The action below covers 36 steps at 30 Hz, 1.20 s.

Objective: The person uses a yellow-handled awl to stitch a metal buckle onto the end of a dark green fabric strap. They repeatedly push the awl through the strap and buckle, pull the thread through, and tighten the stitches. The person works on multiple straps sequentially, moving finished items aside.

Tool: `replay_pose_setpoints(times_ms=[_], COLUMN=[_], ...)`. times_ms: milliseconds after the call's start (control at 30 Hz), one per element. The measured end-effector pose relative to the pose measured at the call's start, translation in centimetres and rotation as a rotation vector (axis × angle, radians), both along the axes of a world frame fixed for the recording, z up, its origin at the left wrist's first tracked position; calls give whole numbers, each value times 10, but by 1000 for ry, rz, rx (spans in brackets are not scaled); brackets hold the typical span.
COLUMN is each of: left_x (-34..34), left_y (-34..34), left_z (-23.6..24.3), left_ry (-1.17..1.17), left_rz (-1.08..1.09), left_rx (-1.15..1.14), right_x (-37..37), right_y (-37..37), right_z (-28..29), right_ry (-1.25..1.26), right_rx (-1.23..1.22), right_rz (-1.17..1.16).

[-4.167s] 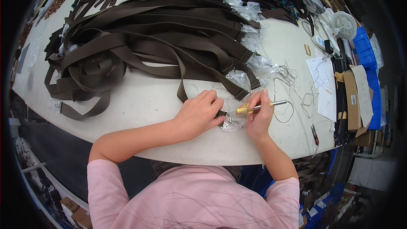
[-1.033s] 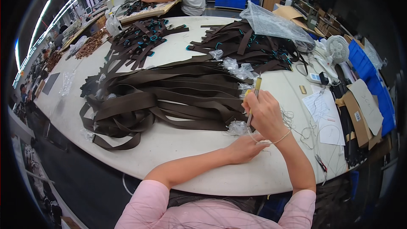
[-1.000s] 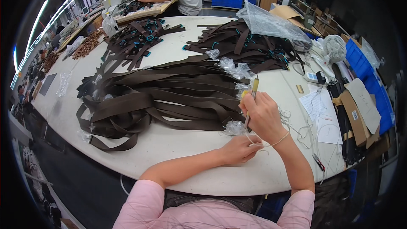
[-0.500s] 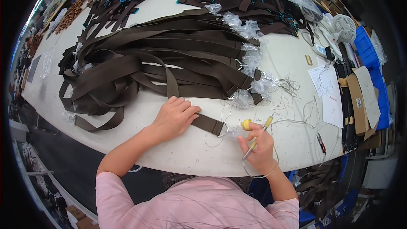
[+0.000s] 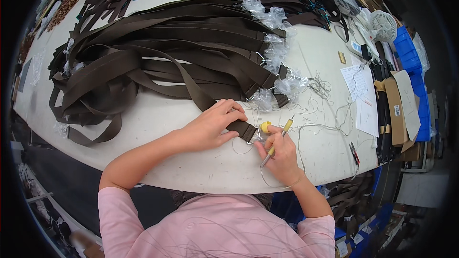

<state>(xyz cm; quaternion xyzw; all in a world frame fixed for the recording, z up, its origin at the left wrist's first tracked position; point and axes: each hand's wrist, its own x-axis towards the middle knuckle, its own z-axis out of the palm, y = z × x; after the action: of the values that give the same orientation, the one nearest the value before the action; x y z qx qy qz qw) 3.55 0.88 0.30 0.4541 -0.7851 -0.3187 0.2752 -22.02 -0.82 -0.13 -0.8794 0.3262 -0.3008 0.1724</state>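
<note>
A dark brown webbing strap (image 5: pixel 206 99) runs from the pile down under my left hand (image 5: pixel 213 126). That hand grips it near its stitched end (image 5: pixel 246 133), thumb on the near side and fingers on the far side. At the end is a metal ring (image 5: pixel 257 136), partly wrapped in clear plastic. My right hand (image 5: pixel 282 157) is closed round a pen-like tool (image 5: pixel 268 155) with a metal shaft and yellow sections, its thin tip pointing away from me. A yellow finger cover (image 5: pixel 265 126) sits on one right finger. The right thumb is beside the plastic; whether it pinches it is unclear.
A large pile of brown straps (image 5: pixel 167 43) with plastic-wrapped hardware fills the far left and middle. Loose threads (image 5: pixel 319 88) lie to its right. Red-handled snips (image 5: pixel 354 154), papers (image 5: pixel 358 83), a white fan (image 5: pixel 383 26) and a cardboard box (image 5: pixel 396 110) stand or lie at right.
My left hand has slid along the strap toward its ringed end, with fingers spread wider. The right hand still holds the tool near the ring. The whole view has shifted slightly.
</note>
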Motion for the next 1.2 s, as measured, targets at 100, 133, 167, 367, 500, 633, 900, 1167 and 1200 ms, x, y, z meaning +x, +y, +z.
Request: replay_pose_setpoints(times_ms=[100, 133, 167, 367, 500, 633, 900, 1167, 1200], left_x=[0, -1, -2, 1, 2, -4, -11, -34, -36], left_y=[-2, -3, -4, -9, -10, 11, 5, -8, -7], left_z=[9, 15, 18, 25, 31, -2, 11, 6, 7], left_ry=[-91, -130, -168, -235, -272, -432, 330, 152, 108], left_rz=[-1, 6, 12, -25, -86, -63, 227, 257, 267], left_rx=[46, 125, 203, 155, -43, -670, 334, 290, 264], right_x=[-4, -5, -5, -1, -2, -6, -21, -10, -10], right_y=[0, 1, 2, 6, 7, -3, -7, -36, -38], right_z=[-1, -2, -3, -11, -5, 9, 8, 39, 35], right_ry=[29, 36, 43, -82, -108, 110, 77, -586, -704], right_rx=[-29, -15, -2, 130, 118, -347, -80, 241, 428], right_rz=[-9, -5, 0, 0, 13, 138, 284, -97, -61])
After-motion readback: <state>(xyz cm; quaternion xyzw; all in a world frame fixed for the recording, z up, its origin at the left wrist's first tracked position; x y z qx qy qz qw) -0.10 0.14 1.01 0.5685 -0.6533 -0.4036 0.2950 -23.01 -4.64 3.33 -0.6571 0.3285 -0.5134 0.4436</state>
